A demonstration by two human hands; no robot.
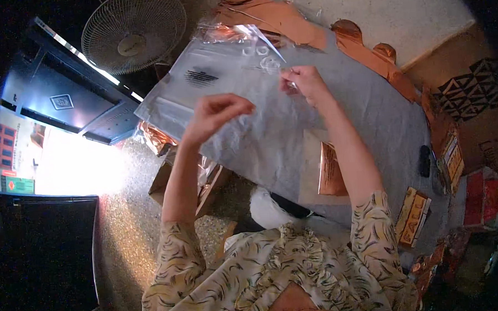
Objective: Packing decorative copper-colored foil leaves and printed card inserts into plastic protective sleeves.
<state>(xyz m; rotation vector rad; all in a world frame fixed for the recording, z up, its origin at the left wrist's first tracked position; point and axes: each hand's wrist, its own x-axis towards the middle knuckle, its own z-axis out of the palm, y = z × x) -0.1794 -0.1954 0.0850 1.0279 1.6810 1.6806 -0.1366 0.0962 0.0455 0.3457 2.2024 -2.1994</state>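
Observation:
Both my hands are raised over a table (382, 144) spread with grey cloth. My left hand (216, 115) is closed, thumb and fingers together, above clear plastic sheeting (174, 97); anything thin between its fingertips is too small to make out. To its right, my right hand (306, 83) is also closed in a pinch. A small shiny, see-through bit shows below its fingers, but its kind is unclear. Just beyond that hand lie a clear ring-shaped roll (269, 64) and a long pointed pale strip or blade (270, 43). Nearer me, a copper-coloured printed piece (331, 171) rests on a tan sheet (312, 194).
Copper-brown sheet pieces (279, 21) line the table's far edge. A standing fan (133, 41) is at the far left. Below the table's left edge stands an open box (211, 190). A small yellow-brown sign-like block (412, 218) and a dark object (424, 160) lie at the right.

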